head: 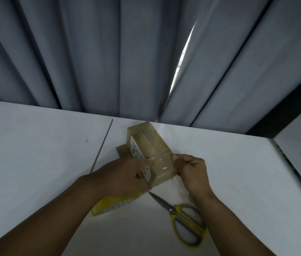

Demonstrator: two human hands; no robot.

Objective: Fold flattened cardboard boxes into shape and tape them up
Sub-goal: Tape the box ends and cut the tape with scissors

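Observation:
A small brown cardboard box [150,143], folded into shape and glossy with clear tape, lies on the white table [35,154]. A white label runs along its left side. My left hand [127,174] presses on the box's near left side, fingers across the label. My right hand [190,169] pinches the near right corner of the box, where a strip of clear tape lies over the end. A piece of brown cardboard [123,151] sticks out from under the box on its left.
Yellow-handled scissors [181,218] lie shut on the table just in front of the box. A yellow packet [112,204] lies under my left wrist. Grey curtains [109,52] hang behind the table. A seam [102,145] runs across the tabletop to the left.

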